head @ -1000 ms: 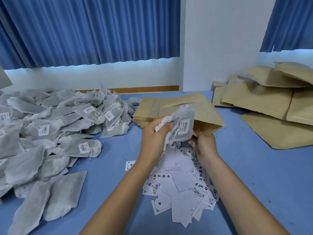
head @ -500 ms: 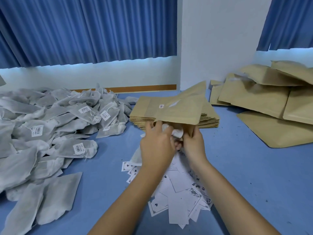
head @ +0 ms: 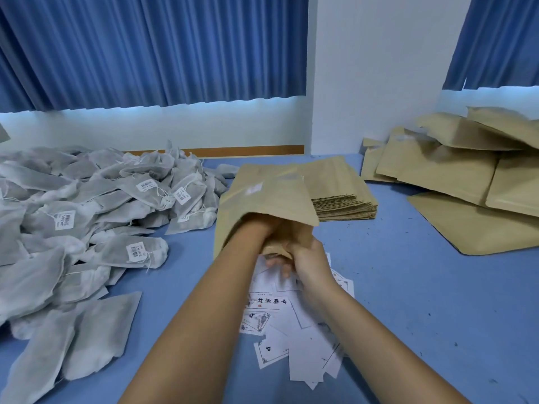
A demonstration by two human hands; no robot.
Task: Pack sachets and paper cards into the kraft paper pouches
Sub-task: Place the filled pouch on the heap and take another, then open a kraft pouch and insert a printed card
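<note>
A kraft paper pouch (head: 262, 196) is held tilted above the blue table, its mouth facing me. My left hand (head: 258, 227) is pushed into that mouth up to the wrist; its fingers and the sachet it carried are hidden inside. My right hand (head: 309, 266) grips the lower lip of the pouch mouth from below. Loose paper cards (head: 300, 336) lie scattered under my forearms. A big heap of grey sachets (head: 87, 217) with white labels covers the left of the table.
A neat stack of flat kraft pouches (head: 347, 199) lies just behind the held pouch. More kraft pouches (head: 466, 176) are piled loosely at the far right. A white wall and blue curtains close off the back of the table (head: 408, 287).
My left hand, which held a sachet in front of the pouch, has gone into the pouch with it. The pouch has swung left and now covers that hand.
</note>
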